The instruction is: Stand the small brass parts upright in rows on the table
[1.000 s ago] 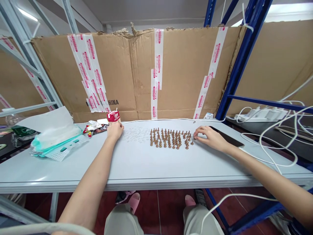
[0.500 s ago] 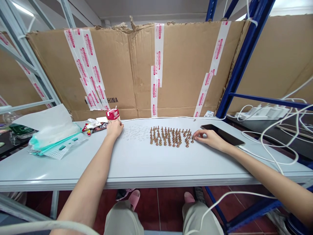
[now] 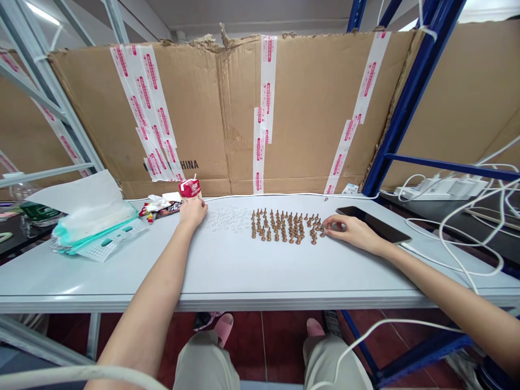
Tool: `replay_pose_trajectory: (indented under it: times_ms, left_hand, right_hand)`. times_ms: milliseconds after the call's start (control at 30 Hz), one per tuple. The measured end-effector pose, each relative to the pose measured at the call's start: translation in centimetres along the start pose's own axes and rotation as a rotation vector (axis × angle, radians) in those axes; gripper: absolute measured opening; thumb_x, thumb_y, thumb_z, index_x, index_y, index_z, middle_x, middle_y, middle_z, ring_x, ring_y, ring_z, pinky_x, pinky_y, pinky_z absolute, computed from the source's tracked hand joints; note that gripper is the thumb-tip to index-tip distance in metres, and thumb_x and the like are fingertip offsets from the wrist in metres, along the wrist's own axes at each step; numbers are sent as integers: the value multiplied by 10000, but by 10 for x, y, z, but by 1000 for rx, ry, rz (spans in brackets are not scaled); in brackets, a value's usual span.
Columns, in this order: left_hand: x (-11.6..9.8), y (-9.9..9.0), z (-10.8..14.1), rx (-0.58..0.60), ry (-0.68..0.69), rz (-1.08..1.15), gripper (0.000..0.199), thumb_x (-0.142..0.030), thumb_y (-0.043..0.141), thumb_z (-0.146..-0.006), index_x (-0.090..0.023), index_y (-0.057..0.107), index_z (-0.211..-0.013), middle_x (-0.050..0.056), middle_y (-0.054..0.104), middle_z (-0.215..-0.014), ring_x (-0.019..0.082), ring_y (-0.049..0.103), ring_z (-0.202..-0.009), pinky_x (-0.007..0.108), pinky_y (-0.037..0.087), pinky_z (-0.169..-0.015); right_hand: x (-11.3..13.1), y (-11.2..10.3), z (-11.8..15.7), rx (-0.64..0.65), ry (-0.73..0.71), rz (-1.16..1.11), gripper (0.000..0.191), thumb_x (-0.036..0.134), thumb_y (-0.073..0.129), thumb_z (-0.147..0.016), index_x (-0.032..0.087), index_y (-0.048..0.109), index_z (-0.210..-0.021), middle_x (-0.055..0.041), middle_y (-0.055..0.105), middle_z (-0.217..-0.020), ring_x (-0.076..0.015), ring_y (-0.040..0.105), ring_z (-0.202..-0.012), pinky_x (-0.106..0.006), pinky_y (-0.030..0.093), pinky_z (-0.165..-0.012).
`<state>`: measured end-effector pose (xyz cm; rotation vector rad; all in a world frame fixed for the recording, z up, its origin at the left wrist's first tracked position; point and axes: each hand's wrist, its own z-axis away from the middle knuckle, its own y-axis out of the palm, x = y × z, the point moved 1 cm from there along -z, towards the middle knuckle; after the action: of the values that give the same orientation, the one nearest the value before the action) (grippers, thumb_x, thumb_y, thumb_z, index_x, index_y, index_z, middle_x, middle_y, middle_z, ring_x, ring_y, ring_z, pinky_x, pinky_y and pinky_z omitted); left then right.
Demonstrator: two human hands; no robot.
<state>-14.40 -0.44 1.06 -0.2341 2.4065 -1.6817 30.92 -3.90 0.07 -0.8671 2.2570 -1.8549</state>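
- Resting the curled fingertips (image 3: 328, 227) of my right hand (image 3: 349, 232) at the right end of the studs (image 3: 284, 226), right beside the nearest ones; the fingers are bunched, not spread, and I cannot tell if they pinch one.
- The copper-coloured studs stand upright in tight, rough rows on the table (image 3: 227, 273), between my two hands and well apart from both wrists.
- Just left of the studs, small clear rings (image 3: 225, 219) lie scattered in a loose patch, reaching almost to my left hand.
- My left hand (image 3: 193, 212) sits at the foot of a red-and-white carton (image 3: 189, 188), its fingers hidden behind the knuckles, so I cannot tell their grip or whether they touch it.
- Beyond my right hand, a black phone (image 3: 371, 216) lies flat near the table's far edge.
- Left of the carton are crumpled wrappers (image 3: 158, 207) and a teal wipes pack (image 3: 93, 227).
- Taped cardboard (image 3: 211, 114) stands behind the table.
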Motion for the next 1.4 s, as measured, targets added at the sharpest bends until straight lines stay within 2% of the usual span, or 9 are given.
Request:
replay_pose_trajectory:
  times_ms: [467,633,800,967,1100,1167,1233,1300,1400]
  left_hand:
    - [1,1,0,-2,13,9,343,-328,362,-806,-159,640,-915,150,599,-1022,290,546,-947,371,414,-781]
    - [-1,-3,3,-26,28,-2,330,-317,370,-804,-162,649,-888,139,617,-982,277,561,-917,344,422,-738]
    - [-6,-10,4,-61,43,10,325,-322,365,-813,-172,650,-850,109,647,-865,250,587,-848,312,414,-696]
    - [-13,-17,7,-185,100,31,350,-345,348,-845,-159,644,-832,100,649,-768,221,593,-746,296,398,-663]
    - [-43,-28,23,-497,415,245,334,-368,343,-884,-157,602,-899,70,634,-804,176,564,-760,285,399,-713]
    - [-66,-34,39,-619,655,344,326,-387,411,-865,-147,544,-1040,70,621,-882,169,547,-817,284,409,-751]
    - [-88,-38,55,-695,854,363,403,-416,468,-834,-142,488,-1129,85,597,-981,179,526,-900,299,414,-794]
    - [-104,-40,67,-740,950,335,455,-412,490,-821,-140,450,-1183,97,575,-1028,182,510,-941,303,413,-818]
    - [-110,-42,74,-769,990,309,334,-351,482,-837,-167,506,-1115,65,590,-976,159,516,-898,277,414,-788]
  right_hand:
    - [-2,2,2,-13,1,-18,328,502,471,-767,234,589,-914,-20,629,-807,-148,521,-647,-266,377,-609]
    - [-30,-20,-4,-86,23,35,394,501,441,-783,221,586,-1020,-69,625,-942,-176,537,-711,-292,398,-643]
    - [-54,-28,-11,62,-124,63,371,465,479,-771,231,635,-1013,-72,603,-1058,-220,544,-935,-311,396,-777]
    - [-49,-22,-12,62,-51,73,335,489,481,-761,244,676,-878,-46,655,-929,-198,578,-788,-290,400,-672]
    - [-19,-38,-25,-90,4,-10,357,495,495,-747,200,675,-840,-65,671,-864,-189,585,-721,-294,393,-672]
    - [12,-48,-38,-132,-7,-151,389,505,481,-752,175,661,-853,-75,673,-843,-168,580,-646,-288,390,-644]
    - [52,-51,-54,-67,-72,-287,393,504,474,-759,167,651,-858,-68,671,-837,-153,569,-617,-274,380,-602]
    - [93,-46,-69,4,-180,-308,347,491,513,-739,186,657,-818,-36,667,-771,-135,549,-596,-259,362,-593]
    - [138,-29,-87,-7,-292,-310,302,469,542,-724,187,647,-705,-9,634,-667,-122,512,-594,-247,328,-578]
